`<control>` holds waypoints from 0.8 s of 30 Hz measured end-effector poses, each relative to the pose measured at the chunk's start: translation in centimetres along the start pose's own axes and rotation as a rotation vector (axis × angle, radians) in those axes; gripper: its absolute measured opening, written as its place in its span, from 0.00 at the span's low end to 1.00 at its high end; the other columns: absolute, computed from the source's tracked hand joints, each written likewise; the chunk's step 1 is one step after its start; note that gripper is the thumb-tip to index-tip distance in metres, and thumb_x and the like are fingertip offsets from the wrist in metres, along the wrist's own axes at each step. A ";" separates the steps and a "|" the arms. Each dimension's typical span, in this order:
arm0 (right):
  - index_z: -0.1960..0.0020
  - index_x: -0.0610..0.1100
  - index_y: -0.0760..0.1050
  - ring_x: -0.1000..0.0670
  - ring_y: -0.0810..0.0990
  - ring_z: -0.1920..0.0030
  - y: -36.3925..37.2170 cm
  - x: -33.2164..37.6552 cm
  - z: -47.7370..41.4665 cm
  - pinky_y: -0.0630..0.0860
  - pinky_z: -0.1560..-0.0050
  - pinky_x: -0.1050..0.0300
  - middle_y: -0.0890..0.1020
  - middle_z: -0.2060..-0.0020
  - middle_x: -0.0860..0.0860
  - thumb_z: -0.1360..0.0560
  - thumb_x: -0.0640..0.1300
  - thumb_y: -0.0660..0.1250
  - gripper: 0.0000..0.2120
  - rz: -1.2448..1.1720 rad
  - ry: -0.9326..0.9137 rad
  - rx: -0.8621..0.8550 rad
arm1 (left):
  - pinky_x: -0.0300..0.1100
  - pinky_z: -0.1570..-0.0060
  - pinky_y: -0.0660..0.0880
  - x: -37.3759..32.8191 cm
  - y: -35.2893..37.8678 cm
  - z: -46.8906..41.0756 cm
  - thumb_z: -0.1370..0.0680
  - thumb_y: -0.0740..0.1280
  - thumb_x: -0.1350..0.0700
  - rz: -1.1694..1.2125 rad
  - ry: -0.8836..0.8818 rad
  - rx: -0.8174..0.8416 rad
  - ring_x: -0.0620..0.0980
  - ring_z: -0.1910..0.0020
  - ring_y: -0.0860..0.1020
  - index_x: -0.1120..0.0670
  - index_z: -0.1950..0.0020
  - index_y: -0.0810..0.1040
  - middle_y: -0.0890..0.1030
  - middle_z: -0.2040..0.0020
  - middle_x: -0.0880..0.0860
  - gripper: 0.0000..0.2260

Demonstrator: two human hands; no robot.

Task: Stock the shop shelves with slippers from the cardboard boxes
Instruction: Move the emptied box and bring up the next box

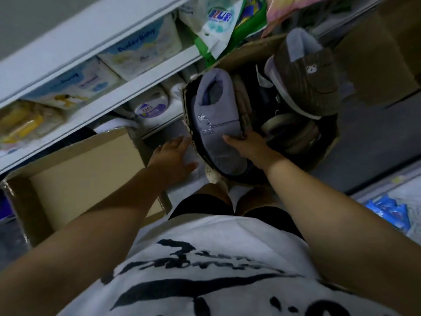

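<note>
A cardboard box [325, 153] full of slippers stands on the floor in front of me. A grey-blue slipper [214, 115] with a white rabbit mark sticks up at its left side. My right hand [246, 144] grips this slipper near its toe, thumb across the front. A brown corduroy slipper [309, 80] with a small bear mark lies on top at the box's right. More slippers [291, 131] lie underneath. My left hand [173, 156] reaches with straight fingers toward the box's left wall and holds nothing.
White shelves [109, 71] on the left carry packs of baby goods. A second cardboard box [77, 176] stands open at lower left. Another cardboard box [376, 53] is at the upper right. Blue packets [387, 210] lie on a low shelf at right.
</note>
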State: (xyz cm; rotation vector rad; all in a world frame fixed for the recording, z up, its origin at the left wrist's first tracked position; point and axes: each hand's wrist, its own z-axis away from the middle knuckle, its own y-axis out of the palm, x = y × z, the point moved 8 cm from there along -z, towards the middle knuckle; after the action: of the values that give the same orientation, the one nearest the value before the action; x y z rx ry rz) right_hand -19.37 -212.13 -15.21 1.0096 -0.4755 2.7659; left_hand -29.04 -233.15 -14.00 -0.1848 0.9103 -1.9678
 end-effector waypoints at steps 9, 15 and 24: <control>0.44 0.43 0.80 0.43 0.82 0.41 -0.7 -0.7 -1.4 0.83 0.45 0.47 0.83 0.45 0.45 0.23 0.46 0.74 0.10 -0.143 0.089 0.115 | 0.44 0.35 0.69 -1.3 0.9 -0.2 0.22 0.63 0.33 0.637 -0.201 -0.150 0.52 0.35 0.74 0.48 0.27 0.72 0.77 0.35 0.52 0.29; 0.37 0.35 0.78 0.43 0.84 0.42 -2.1 -1.3 -0.3 0.83 0.45 0.47 0.84 0.42 0.40 0.22 0.43 0.72 0.17 -0.119 0.113 0.383 | 0.48 0.48 0.84 -5.8 1.9 -0.2 0.23 0.75 0.52 1.584 -0.433 -0.232 0.55 0.48 0.84 0.54 0.44 0.82 0.85 0.44 0.58 0.11; 0.41 0.40 0.76 0.51 0.82 0.52 -16.1 -5.5 -4.5 0.77 0.41 0.57 0.80 0.44 0.44 0.24 0.54 0.73 0.20 -0.450 0.398 -0.021 | 0.50 0.47 0.80 -11.1 5.2 0.2 0.22 0.74 0.58 1.696 -0.665 -0.443 0.55 0.53 0.81 0.60 0.51 0.82 0.83 0.50 0.61 0.06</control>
State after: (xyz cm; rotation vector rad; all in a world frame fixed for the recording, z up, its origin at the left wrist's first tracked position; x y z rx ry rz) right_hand -13.78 -195.67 -18.12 0.4626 -0.1871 2.4493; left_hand -19.19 -225.92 -14.85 -0.1866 0.5983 -0.0887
